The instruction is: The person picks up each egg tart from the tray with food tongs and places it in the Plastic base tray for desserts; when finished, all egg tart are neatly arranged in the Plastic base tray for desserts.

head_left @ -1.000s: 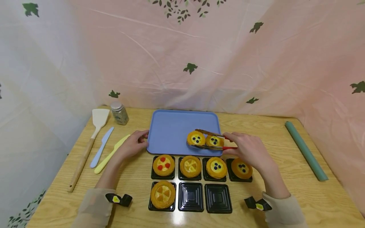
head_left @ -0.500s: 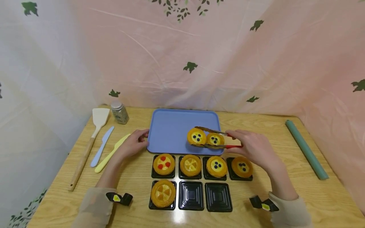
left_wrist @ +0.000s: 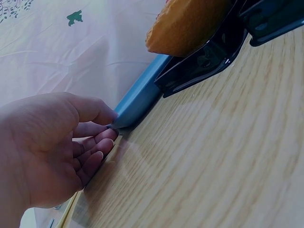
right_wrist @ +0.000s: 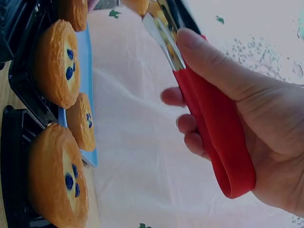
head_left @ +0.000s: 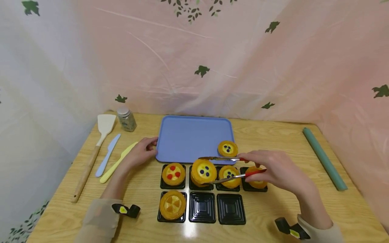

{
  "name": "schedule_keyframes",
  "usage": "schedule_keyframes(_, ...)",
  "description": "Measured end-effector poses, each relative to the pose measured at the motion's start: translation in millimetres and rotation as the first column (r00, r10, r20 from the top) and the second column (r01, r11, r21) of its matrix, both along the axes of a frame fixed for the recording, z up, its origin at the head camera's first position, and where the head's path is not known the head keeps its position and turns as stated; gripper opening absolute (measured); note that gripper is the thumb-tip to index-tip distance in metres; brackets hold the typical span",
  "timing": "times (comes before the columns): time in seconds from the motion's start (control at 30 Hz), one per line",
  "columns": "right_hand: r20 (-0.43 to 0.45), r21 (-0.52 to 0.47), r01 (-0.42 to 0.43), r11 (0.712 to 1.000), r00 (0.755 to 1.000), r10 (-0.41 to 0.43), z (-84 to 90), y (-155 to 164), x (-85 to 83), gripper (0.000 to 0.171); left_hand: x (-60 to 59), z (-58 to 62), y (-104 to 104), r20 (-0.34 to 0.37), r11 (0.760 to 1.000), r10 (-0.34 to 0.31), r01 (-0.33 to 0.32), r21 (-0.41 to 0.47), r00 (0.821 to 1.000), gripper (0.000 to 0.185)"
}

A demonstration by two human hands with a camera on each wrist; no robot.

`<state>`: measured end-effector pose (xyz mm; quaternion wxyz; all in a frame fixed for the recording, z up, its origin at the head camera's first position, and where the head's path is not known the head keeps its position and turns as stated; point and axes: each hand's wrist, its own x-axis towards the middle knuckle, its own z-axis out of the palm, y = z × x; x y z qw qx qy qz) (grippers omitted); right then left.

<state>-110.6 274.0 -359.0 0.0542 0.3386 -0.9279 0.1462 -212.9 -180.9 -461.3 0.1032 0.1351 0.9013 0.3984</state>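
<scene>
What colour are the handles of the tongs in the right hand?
Red, on the tongs gripped by the right hand; clearest in the right wrist view.

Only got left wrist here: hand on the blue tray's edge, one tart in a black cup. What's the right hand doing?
Observer: The right hand grips red-handled tongs clamped on a blueberry tart.
Operator: Where's that tart?
Observer: Lifted clear of the tray, over the back row of black cups, second from the left in the head view.
Operator: Any free cups?
Observer: Two empty cups in the front row, middle and right.
</scene>
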Motion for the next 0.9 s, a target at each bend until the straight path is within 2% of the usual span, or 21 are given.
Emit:
schedule_keyframes(0.27, 0.051, 0.035, -0.1, 0.994, 0.994, 0.098, 3.2, -2.1, 13.7, 0.06, -1.8, 0.4, 0.1, -0.016, 1.0, -0.002, 0.002, -0.008, 1.0, 0.063)
schedule_keyframes(0.43, 0.102, 0.081, -0.121, 0.989, 0.988, 0.113, 4.4, -6.5, 18.9, 0.059, -2.1, -0.8, 1.4, -0.005, 1.0, -0.011, 0.011, -0.01, 1.0, 0.063)
schedule_keyframes(0.67, 0.14, 0.085, -0.144, 0.986, 0.981, 0.132, 1.3, -13.1, 21.8, 0.058, -2.9, 1.5, 1.3, 0.0, 1.0, -0.017, 0.017, -0.01, 1.0, 0.064)
schedule_keyframes(0.9, 0.169, 0.122, -0.14, 0.983, 0.978, 0.119, -2.6, -19.7, 21.6, 0.059, -2.5, -1.1, 0.7, -0.012, 1.0, -0.023, 0.023, -0.006, 1.0, 0.062)
